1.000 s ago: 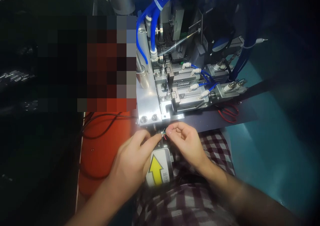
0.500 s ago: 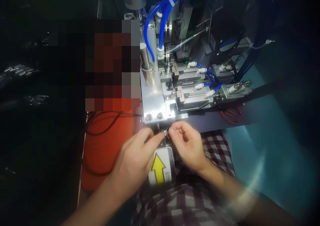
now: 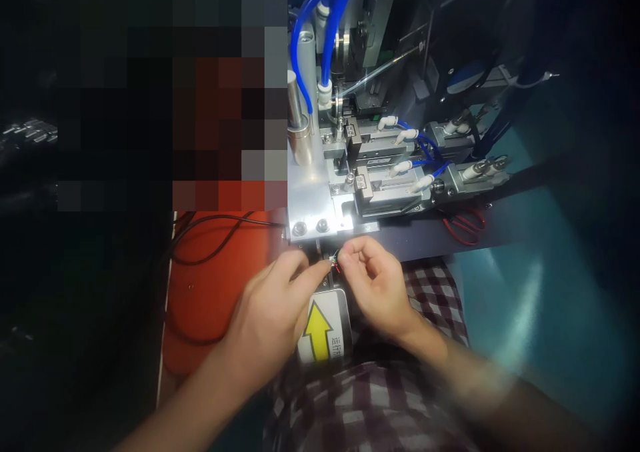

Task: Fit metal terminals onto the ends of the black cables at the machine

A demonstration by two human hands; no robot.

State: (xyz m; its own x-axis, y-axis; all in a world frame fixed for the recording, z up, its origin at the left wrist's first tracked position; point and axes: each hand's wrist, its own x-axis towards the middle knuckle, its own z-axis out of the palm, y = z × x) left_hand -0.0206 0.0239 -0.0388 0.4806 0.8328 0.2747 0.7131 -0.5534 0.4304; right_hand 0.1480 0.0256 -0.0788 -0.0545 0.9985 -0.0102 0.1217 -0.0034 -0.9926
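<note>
**Fine Wires Between Two Bare Hands**

The left hand [image 3: 277,305] pinches thin coloured wires [image 3: 335,261], hair-like and loose, just before a smooth, shining metal plate [image 3: 313,202] with round bolts. The right hand [image 3: 377,285] is curled, its thumb and finger close together beside the wires; whether it grips their ends, I cannot tell. Glossy blue tubes [image 3: 327,45] bend above.

The wires' inner part is hidden under the left fingertips. A mosaic patch [image 3: 200,119] covers the upper left, and both forearms are cut off below. Room for moving is narrow, between the plate's front edge and the rounded arrow sign [image 3: 320,332].
</note>
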